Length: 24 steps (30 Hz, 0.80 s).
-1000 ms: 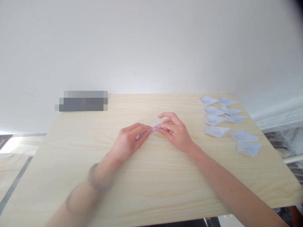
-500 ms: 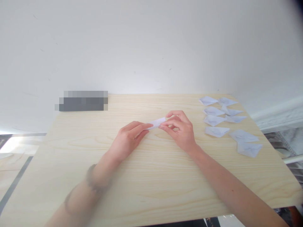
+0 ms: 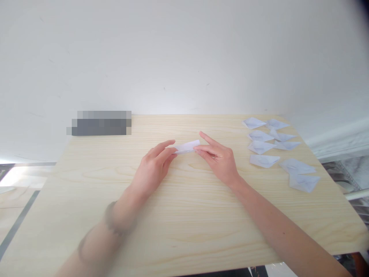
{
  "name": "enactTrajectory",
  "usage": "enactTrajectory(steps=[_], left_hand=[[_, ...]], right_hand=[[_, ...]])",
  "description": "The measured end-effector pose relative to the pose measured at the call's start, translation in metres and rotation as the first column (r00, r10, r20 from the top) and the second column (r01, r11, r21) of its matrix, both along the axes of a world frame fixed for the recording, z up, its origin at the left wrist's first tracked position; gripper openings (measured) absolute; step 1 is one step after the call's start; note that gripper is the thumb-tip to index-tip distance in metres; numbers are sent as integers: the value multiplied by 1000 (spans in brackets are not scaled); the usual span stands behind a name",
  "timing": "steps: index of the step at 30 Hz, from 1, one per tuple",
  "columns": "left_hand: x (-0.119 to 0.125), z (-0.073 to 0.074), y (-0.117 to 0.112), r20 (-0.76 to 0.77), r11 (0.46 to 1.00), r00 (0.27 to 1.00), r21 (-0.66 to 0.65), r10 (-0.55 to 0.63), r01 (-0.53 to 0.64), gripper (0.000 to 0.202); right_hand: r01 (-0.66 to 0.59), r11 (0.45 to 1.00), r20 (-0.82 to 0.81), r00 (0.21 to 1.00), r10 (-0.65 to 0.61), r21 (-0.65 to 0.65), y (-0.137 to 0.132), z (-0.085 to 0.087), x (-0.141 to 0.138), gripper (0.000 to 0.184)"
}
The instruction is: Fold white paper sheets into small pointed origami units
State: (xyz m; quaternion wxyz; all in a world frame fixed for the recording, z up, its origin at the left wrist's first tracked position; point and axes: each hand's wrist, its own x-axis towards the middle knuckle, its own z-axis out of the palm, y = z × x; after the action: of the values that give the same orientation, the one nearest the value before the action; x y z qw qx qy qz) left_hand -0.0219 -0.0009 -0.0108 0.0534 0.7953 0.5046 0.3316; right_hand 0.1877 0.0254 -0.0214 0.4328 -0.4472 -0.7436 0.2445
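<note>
A narrow strip of folded white paper [image 3: 186,146] is held between my two hands above the middle of the table. My left hand [image 3: 154,165] pinches its left end between thumb and fingers. At the right end, my right hand [image 3: 220,161] grips the lower edge with thumb and fingertips, one finger stretched up and away from the paper. The left fingers cover part of the strip's left end.
Several folded white paper boats [image 3: 261,147] lie in two rough columns on the right side of the wooden table [image 3: 173,231]. A dark blurred-out block [image 3: 100,125] stands at the back left. Behind the table rises a white wall [image 3: 184,57].
My left hand has shifted slightly left along the folded paper, its fingers lifting a little. A finger of my right hand has straightened upward, showing more of the strip.
</note>
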Motion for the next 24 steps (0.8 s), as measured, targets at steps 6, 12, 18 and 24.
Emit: enactTrajectory(steps=[6, 12, 18, 24], left_hand=[[-1, 1, 1, -42, 999, 999, 23, -23, 24, 13], [3, 7, -3, 135, 988, 989, -136, -60, 78, 25], [6, 11, -3, 255, 940, 967, -331, 6, 82, 22], [4, 7, -2, 298, 936, 954, -337, 7, 99, 14]], right_hand=[[-71, 995, -42, 996, 74, 67, 0, 0, -1, 15], [-97, 989, -193, 978, 73, -115, -5, -2, -3, 29], [-96, 988, -179, 981, 74, -120, -5, -1, -2, 28], [-172, 980, -260, 955, 140, -105, -6, 3, -3, 9]])
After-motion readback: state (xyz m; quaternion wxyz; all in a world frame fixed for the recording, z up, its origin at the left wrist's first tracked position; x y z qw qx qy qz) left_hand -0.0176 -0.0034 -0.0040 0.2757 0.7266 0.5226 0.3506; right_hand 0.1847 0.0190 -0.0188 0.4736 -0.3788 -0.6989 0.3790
